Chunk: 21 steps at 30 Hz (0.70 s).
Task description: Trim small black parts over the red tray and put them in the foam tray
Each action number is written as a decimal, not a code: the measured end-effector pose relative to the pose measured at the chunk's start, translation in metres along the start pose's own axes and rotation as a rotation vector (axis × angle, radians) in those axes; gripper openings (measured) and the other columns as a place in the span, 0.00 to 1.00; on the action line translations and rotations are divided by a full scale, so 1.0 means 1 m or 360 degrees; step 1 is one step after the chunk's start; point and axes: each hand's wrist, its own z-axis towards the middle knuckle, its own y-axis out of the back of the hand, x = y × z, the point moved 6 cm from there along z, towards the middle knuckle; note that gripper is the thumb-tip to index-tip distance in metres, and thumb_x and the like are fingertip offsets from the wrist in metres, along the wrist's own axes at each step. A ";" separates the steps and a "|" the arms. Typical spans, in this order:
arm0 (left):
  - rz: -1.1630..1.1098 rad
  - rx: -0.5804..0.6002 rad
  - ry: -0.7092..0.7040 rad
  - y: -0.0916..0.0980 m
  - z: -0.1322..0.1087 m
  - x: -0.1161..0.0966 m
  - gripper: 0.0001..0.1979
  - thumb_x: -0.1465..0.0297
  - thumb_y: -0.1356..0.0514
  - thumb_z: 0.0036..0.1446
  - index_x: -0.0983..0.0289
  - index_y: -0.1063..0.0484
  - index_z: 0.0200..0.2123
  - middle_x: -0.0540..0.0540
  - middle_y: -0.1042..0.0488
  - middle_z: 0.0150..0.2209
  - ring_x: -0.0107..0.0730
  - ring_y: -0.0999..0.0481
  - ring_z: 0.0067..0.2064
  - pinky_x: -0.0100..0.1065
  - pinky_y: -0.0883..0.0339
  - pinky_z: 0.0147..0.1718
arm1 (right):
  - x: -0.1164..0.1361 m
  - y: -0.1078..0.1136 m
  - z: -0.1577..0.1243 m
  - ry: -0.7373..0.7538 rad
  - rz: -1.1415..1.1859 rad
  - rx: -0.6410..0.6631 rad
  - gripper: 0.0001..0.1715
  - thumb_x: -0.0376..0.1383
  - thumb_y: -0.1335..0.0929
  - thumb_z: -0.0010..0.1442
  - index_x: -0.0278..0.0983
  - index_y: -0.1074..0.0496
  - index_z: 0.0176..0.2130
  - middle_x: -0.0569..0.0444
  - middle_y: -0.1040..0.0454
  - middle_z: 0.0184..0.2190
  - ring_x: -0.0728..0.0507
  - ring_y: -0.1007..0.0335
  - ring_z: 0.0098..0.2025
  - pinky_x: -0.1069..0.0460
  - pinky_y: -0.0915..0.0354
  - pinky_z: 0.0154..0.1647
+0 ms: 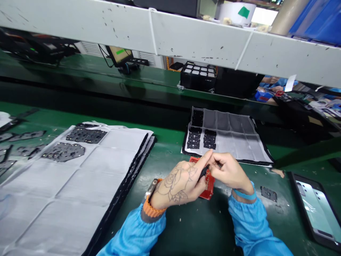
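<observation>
My left hand (182, 181) is closed on a small black part (204, 171), held above a red tray (207, 190) on the green table. Fingertips of my right hand (229, 170) are pinched together against the left index finger, and whatever lies between them is too small to make out. Behind the hands, a pocketed white sheet (231, 142) carries dark flat plates (194, 138) in its left pockets. At the left, a larger stack of pocketed sheets (106, 174) bears grey plates (64, 152) near its far edge.
A single grey plate (269, 193) lies right of my right wrist, beside a black-framed case with a pale green panel (319, 209). Loose plates (30, 135) are at the far left. A white beam (186, 35) crosses above. Another person's hands (275, 85) show at the back right.
</observation>
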 end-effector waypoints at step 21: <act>-0.1255 -0.0495 0.0678 0.023 0.010 0.057 0.24 0.67 0.43 0.65 0.66 0.38 0.63 0.58 0.23 0.43 0.31 0.23 0.40 0.34 0.27 0.42 | -0.082 0.079 0.027 -0.0057 -0.0436 -0.0854 0.18 0.44 0.38 0.65 0.34 0.28 0.45 0.49 0.24 0.34 0.42 0.28 0.33 0.49 0.31 0.34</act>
